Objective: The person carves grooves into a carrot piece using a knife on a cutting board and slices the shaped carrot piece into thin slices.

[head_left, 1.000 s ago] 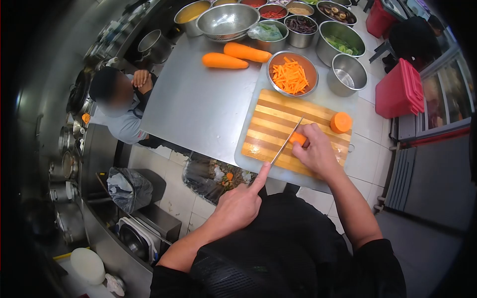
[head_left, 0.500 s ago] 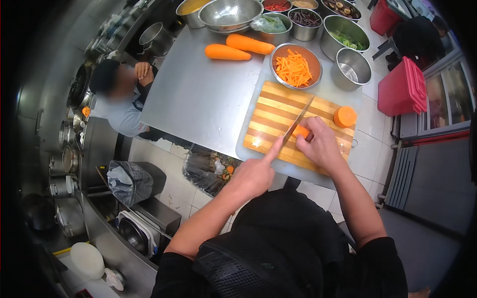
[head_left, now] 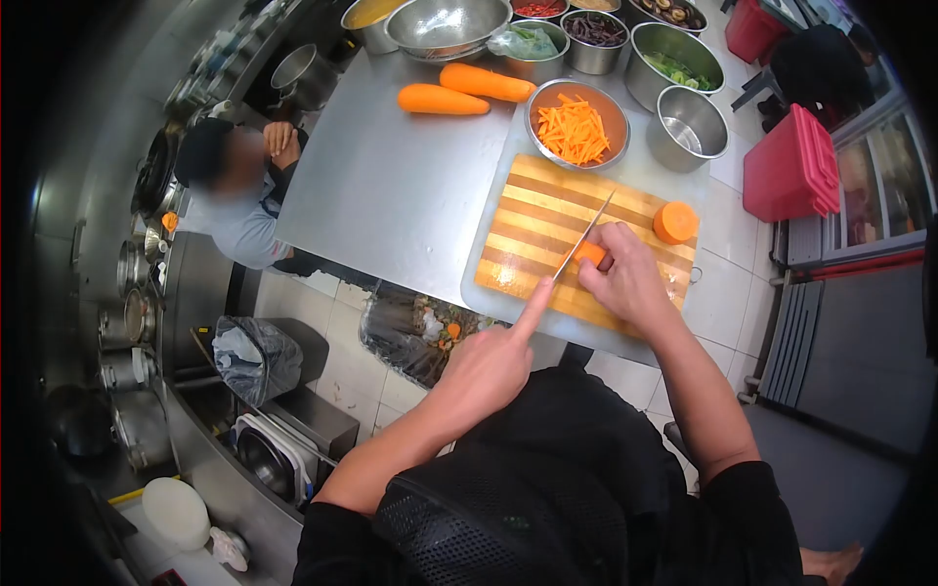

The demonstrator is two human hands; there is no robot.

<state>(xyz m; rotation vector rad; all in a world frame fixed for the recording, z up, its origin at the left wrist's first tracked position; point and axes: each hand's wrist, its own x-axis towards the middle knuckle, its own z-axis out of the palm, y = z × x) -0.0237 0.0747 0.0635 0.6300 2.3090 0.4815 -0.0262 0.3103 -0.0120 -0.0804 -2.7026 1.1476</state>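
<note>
My left hand point(head_left: 489, 369) is closed round the handle of a knife point(head_left: 586, 234), its index finger stretched along the blade. The handle is hidden in the hand. With bent fingers my right hand point(head_left: 625, 275) grips a small piece of carrot point(head_left: 589, 255) against the striped wooden board point(head_left: 523, 225), and the blade lies right beside this piece. A thick carrot stub point(head_left: 675, 223) stands at the board's right side. Just beyond the board, a steel bowl point(head_left: 613, 109) holds carrot strips point(head_left: 575, 132). Two whole carrots point(head_left: 442, 100) point(head_left: 487, 82) lie on the steel table point(head_left: 381, 186).
Behind are a colander point(head_left: 447, 27), an empty steel pot point(head_left: 688, 129) and a pot of greens point(head_left: 674, 66). A person point(head_left: 234, 210) leans at the table's left. Below the edge is a scrap bin point(head_left: 415, 337); a red container point(head_left: 791, 164) stands right.
The view has shifted slightly, so the board and bowls sit higher than in the oldest frame. Both hands keep their holds; the knife has moved only slightly beside the carrot piece.
</note>
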